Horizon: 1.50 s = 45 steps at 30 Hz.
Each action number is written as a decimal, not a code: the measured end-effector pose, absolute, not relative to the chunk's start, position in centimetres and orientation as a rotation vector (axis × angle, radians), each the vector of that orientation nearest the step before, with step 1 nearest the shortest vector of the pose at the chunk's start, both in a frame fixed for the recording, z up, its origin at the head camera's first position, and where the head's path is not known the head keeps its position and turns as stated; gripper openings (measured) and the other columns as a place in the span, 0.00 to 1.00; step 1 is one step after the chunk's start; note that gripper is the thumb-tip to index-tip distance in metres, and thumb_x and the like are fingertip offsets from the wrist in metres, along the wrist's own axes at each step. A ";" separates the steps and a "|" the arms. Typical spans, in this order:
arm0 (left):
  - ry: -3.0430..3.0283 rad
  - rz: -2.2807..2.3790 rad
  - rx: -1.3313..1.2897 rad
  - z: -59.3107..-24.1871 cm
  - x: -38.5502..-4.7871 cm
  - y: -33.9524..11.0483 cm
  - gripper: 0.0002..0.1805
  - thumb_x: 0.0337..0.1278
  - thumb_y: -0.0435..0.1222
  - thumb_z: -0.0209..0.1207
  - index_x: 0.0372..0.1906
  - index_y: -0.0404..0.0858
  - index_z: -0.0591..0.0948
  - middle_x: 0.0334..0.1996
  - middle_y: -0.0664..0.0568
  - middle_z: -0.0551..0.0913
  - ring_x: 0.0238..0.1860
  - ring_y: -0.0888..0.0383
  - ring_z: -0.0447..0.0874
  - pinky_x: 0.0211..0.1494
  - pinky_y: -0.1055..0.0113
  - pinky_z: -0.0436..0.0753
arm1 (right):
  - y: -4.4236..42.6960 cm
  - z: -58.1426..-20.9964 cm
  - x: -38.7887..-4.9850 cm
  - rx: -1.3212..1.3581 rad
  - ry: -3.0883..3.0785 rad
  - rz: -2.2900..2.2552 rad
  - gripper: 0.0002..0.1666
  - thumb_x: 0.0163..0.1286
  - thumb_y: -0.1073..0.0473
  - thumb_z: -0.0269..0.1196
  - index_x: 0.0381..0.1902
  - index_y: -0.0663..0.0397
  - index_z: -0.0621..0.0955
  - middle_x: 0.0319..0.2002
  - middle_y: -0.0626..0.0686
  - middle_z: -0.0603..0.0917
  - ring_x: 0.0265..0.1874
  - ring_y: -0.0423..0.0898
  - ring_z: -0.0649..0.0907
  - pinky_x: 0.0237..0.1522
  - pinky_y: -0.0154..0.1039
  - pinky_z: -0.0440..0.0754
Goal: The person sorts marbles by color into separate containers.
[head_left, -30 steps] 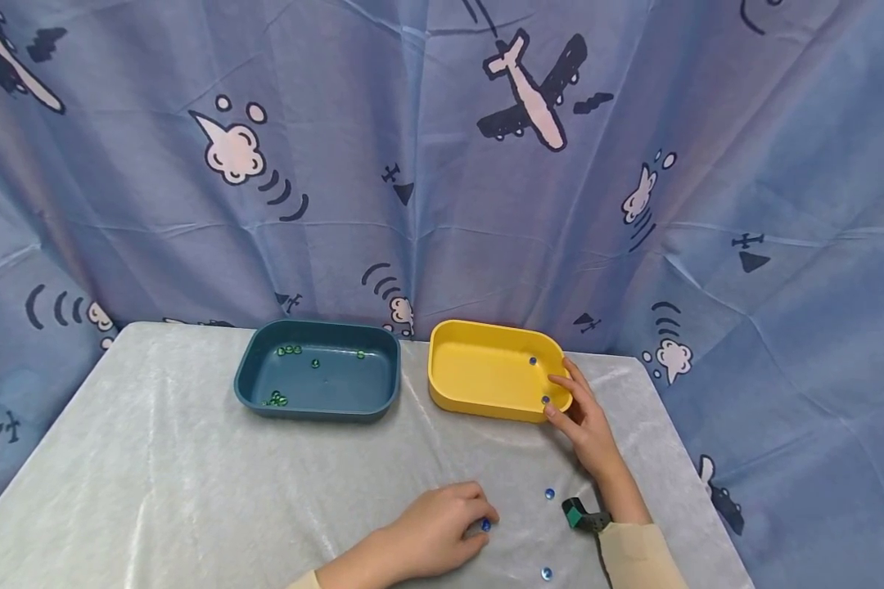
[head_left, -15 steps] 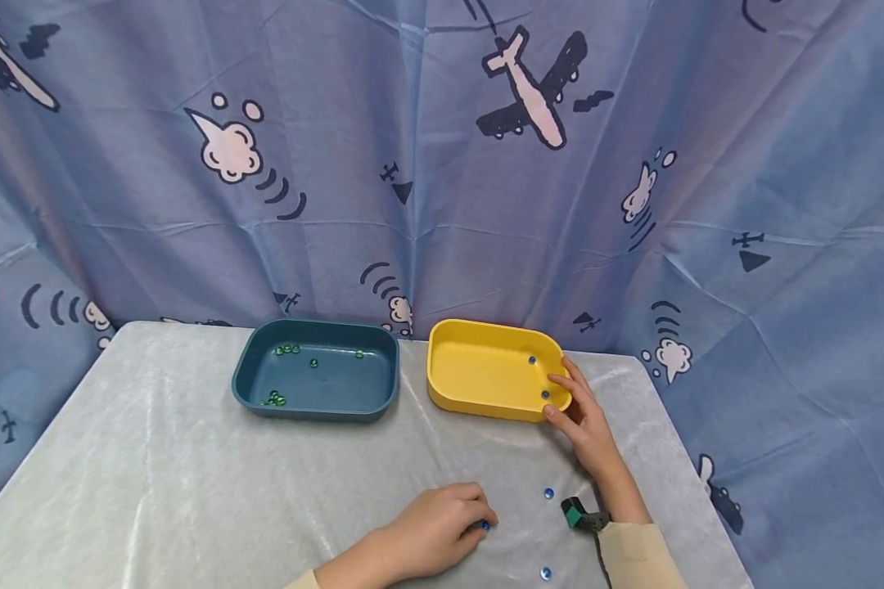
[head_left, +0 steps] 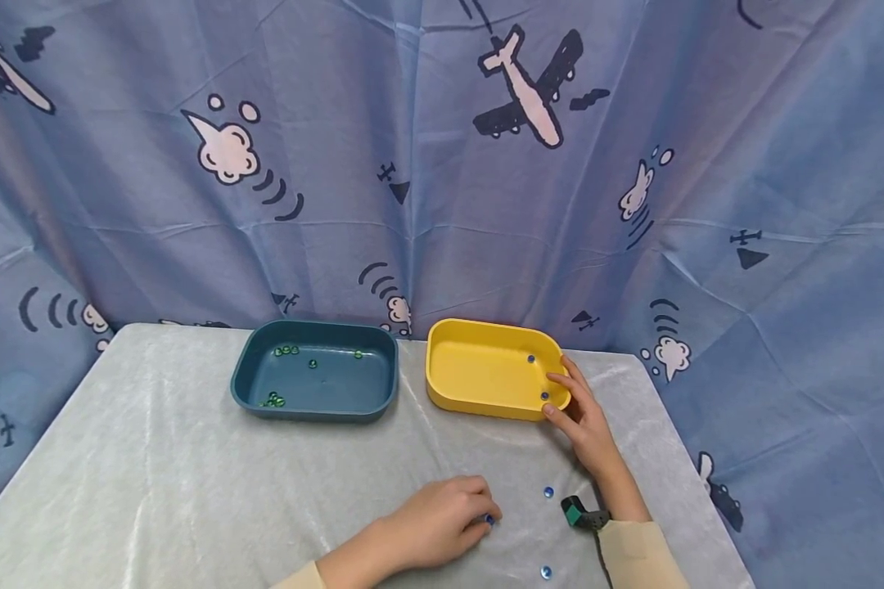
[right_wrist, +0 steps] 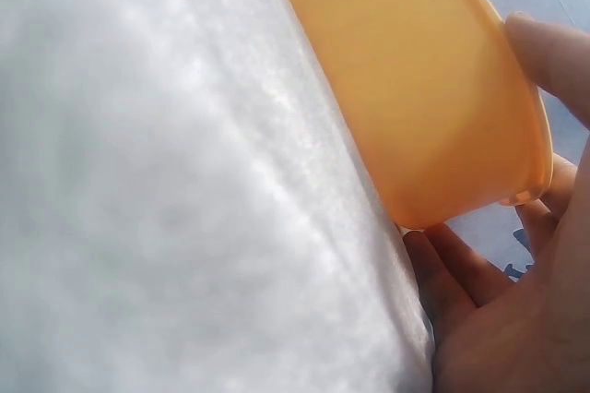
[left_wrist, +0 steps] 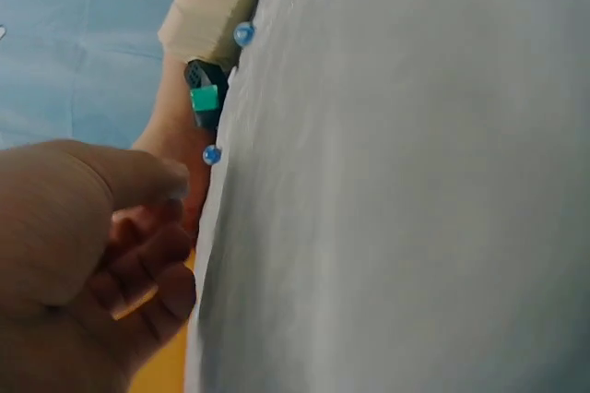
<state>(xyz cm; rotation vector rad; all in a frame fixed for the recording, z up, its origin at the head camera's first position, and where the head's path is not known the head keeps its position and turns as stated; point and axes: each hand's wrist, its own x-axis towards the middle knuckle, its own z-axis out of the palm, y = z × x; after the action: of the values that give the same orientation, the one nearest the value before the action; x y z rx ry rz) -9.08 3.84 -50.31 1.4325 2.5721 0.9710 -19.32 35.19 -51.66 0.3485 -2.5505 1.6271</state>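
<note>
In the head view, my left hand (head_left: 445,521) is low over the table, pinching a blue glass marble (head_left: 489,519) between thumb and fingers. My right hand (head_left: 588,425) grips the right end of a yellow tray (head_left: 486,401), its thumb on the near rim and its fingers round the end wall. Two blue marbles, one farther back (head_left: 531,359) and one nearer (head_left: 544,396), lie inside that tray. Loose on the cloth are another blue marble (head_left: 548,492) and one closer to me (head_left: 546,573). The left wrist view shows my left thumb (left_wrist: 138,176) and curled fingers.
A dark teal tray (head_left: 317,414) holding several green marbles (head_left: 276,400) stands left of the yellow one. Pale cloth (head_left: 214,491) covers the table. A patterned blue curtain (head_left: 339,164) hangs behind it. A black wrist device (head_left: 585,515) sits at my right wrist.
My left hand has shifted slightly away from me and to the right, the blue marble moving with it. My right hand stays on the yellow tray.
</note>
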 end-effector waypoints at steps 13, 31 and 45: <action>2.559 0.981 1.432 -47.9 -11.0 3.8 0.09 0.76 0.36 0.69 0.55 0.46 0.92 0.45 0.64 0.84 0.42 0.76 0.79 0.45 0.85 0.77 | 34.9 -51.3 -19.6 0.367 -2.548 1.600 0.30 0.80 0.60 0.67 0.75 0.61 0.76 0.89 0.47 0.51 0.87 0.59 0.54 0.70 0.19 0.65; 2.645 1.210 1.312 -44.6 -15.3 2.0 0.09 0.76 0.35 0.69 0.55 0.44 0.91 0.46 0.57 0.86 0.40 0.65 0.82 0.45 0.77 0.81 | 35.5 -51.7 -19.7 0.384 -2.549 1.599 0.30 0.80 0.59 0.67 0.75 0.62 0.75 0.89 0.47 0.51 0.87 0.59 0.53 0.70 0.19 0.64; 2.591 1.411 1.075 -44.1 -18.6 1.4 0.10 0.75 0.32 0.68 0.55 0.37 0.91 0.46 0.55 0.86 0.42 0.59 0.80 0.46 0.68 0.83 | 35.5 -52.0 -19.4 0.370 -2.551 1.599 0.30 0.80 0.58 0.67 0.75 0.61 0.76 0.89 0.47 0.51 0.87 0.58 0.53 0.71 0.20 0.64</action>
<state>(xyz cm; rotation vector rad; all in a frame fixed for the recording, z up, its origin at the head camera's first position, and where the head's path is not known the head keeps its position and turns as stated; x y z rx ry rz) -18.60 1.37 -44.09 1.0748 2.5913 1.4108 -19.43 35.47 -52.02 0.3703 -2.5507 1.5987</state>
